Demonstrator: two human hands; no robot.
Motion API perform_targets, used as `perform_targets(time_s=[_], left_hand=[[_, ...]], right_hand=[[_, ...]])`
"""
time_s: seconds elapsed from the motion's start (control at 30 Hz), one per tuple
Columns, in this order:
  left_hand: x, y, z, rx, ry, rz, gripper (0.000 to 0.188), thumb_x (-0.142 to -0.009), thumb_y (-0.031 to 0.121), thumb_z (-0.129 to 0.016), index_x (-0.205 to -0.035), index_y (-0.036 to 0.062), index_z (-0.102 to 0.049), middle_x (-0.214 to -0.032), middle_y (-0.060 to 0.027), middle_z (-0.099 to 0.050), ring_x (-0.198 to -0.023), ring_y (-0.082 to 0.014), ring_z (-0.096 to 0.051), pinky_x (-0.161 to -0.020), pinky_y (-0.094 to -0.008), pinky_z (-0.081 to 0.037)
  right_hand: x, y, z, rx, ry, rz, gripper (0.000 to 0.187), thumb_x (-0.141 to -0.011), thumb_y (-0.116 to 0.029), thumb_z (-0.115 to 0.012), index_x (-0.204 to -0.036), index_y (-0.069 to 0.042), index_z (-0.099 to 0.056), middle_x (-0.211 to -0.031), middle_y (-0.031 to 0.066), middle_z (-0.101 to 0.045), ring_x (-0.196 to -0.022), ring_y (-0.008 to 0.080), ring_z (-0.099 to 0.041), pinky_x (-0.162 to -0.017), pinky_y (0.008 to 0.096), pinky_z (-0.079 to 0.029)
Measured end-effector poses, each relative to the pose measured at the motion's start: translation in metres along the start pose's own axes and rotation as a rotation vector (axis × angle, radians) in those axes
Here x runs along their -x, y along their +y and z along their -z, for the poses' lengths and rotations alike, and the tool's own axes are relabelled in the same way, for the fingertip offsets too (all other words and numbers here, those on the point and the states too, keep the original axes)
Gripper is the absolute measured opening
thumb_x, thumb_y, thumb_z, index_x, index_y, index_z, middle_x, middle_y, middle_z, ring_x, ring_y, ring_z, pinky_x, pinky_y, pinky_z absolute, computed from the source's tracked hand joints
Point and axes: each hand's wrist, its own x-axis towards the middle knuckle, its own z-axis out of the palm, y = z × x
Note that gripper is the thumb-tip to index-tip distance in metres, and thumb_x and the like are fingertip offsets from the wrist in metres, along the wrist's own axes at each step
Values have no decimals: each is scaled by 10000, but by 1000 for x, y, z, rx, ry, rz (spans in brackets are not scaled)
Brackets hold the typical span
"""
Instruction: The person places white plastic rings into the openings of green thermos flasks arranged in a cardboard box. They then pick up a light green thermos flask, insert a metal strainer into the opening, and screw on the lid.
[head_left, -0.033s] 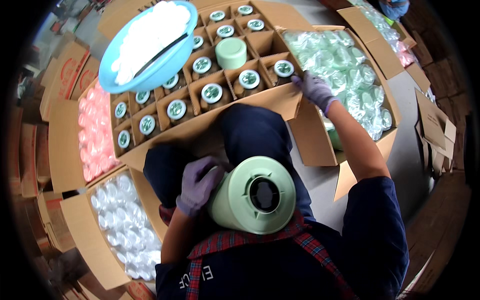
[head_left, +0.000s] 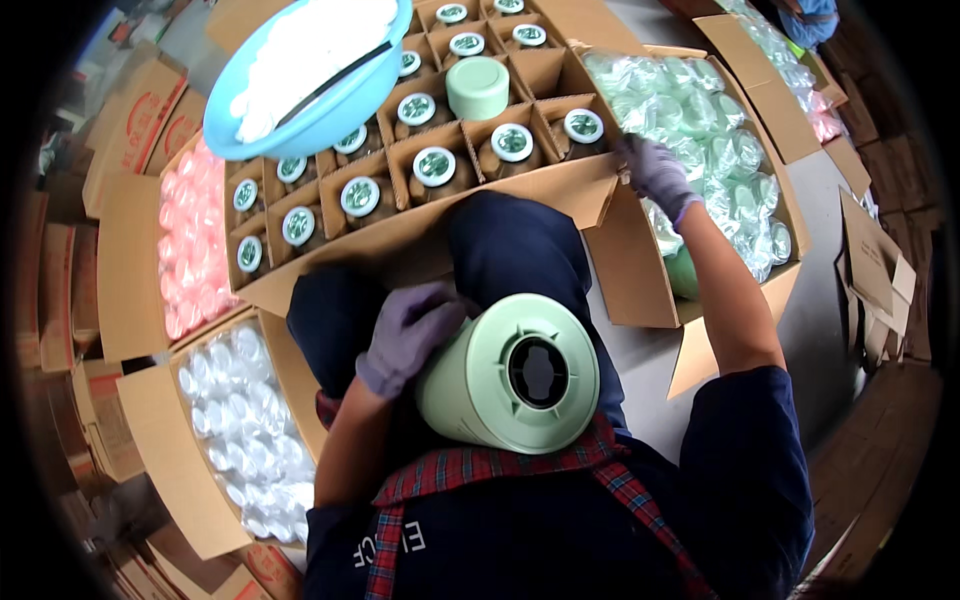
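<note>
A pale green, hollow, bucket-like shell [head_left: 455, 395], which looks like a vacuum flask body, lies across my lap with its ribbed round end and dark central hole facing up. My left hand [head_left: 412, 335], in a purple-grey glove, is closed against its left side; some fingertips are hidden. Farther right, my gloved right hand [head_left: 660, 178] has its fingers closed on the near right corner of a divided carton [head_left: 540, 190]. Several brown-looking bottles with white-rimmed green tops [head_left: 434, 166] stand in the carton's cells. A pale green round cap [head_left: 478, 88] sits among them.
A blue basin [head_left: 340, 115] of white pieces with a black strip rests over the carton's far left. Beside it stand boxes of bagged green parts [head_left: 715, 150], pink parts [head_left: 190, 240] and clear parts [head_left: 245, 420]. Stacked cartons [head_left: 140, 130] line the left; a person's blue sleeve [head_left: 808, 20] shows far right.
The view has shifted slightly, so the far things sit higher and more to the right. The shell is tipped a little differently. My right hand stays at the carton corner, its fingers closer together.
</note>
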Motion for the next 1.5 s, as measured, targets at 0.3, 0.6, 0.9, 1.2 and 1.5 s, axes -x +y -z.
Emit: perform_targets(time_s=[0.3, 0.6, 0.9, 1.2, 1.5], left_hand=[[-43, -29, -14, 227, -567, 55, 247, -881, 165, -562, -890, -40, -700, -771, -69, -677, -749, -123, -622, -679, -275, -499], [-37, -33, -43, 333, -615, 155, 233, -854, 199, -604, -749, -1, -662, -669, 19, -599, -646, -49, -531, -610, -235, -442], [-8, -18, -34, 102, -410, 110, 237, -846, 228, -623, -781, 6, -675, -703, -42, -654, -676, -96, -599, -610, -298, -468], [51, -9, -33, -342, 307, -154, 86, -796, 91, -629, -778, 10, -650, -681, -137, -573, -610, -298, -585, -564, -365, -444], [45, -14, -17, -304, 531, 18, 177, -936, 80, -517, -825, -27, -603, -709, -143, -572, -644, -230, -583, -612, -351, -448]], right_hand=[[230, -51, 21, 72, 157, 1683, 208, -787, -198, -661, -971, -116, -606, -1063, 95, -602, -993, 287, -627, -840, 415, -547], [260, -75, 47, 738, 187, 1976, 226, -824, -243, -572, -948, -87, -678, -1126, 117, -619, -1143, 325, -571, -1025, 441, -443], [243, -102, 20, 247, -244, 1957, 208, -753, -301, -663, -768, -111, -582, -710, 21, -554, -608, 193, -558, -514, 334, -447], [235, -42, -36, -370, -109, 1041, 325, -812, -369, -745, -795, -85, -589, -647, 78, -578, -554, 291, -612, -513, 381, -478], [176, 7, 53, -438, 321, 730, 238, -903, -160, -608, -1104, -33, -599, -1001, 178, -661, -772, 296, -627, -650, 374, -487]])
